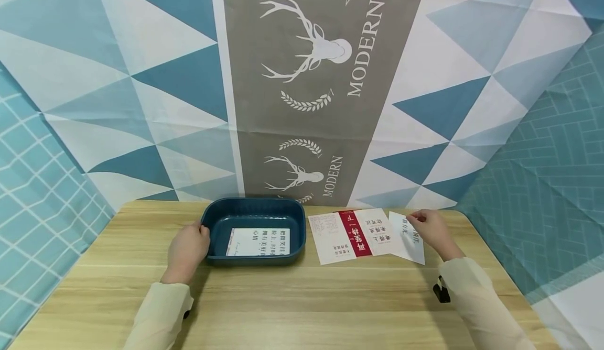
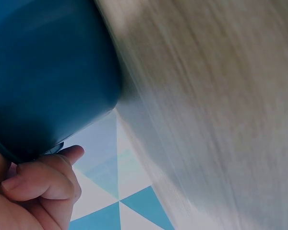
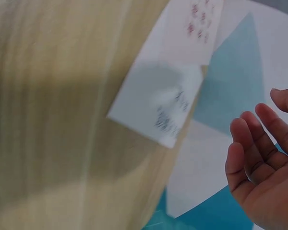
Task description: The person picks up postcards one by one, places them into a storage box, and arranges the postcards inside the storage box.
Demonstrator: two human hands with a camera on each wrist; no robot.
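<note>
A dark blue rectangular basin (image 1: 257, 261) stands toward the back left of the table. Inside it lies a white card (image 1: 259, 242) printed with dark characters. My left hand (image 1: 189, 248) grips the basin's left end, its fingers curled at the rim in the left wrist view. On the right, my right hand (image 1: 434, 229) is over a white card (image 1: 409, 241) with dark print. In the right wrist view its fingers (image 3: 252, 139) are loosely bent, thumb apart, holding nothing. A card with a red band (image 1: 355, 234) and pale panels partly overlaps that white card.
The wood-grain table (image 1: 302, 308) reaches back to a hanging cloth (image 1: 302, 104) with deer heads and blue triangles. Teal patterned cloth (image 1: 557, 182) hangs at the sides. A small black device (image 1: 441, 291) sits at the right sleeve cuff.
</note>
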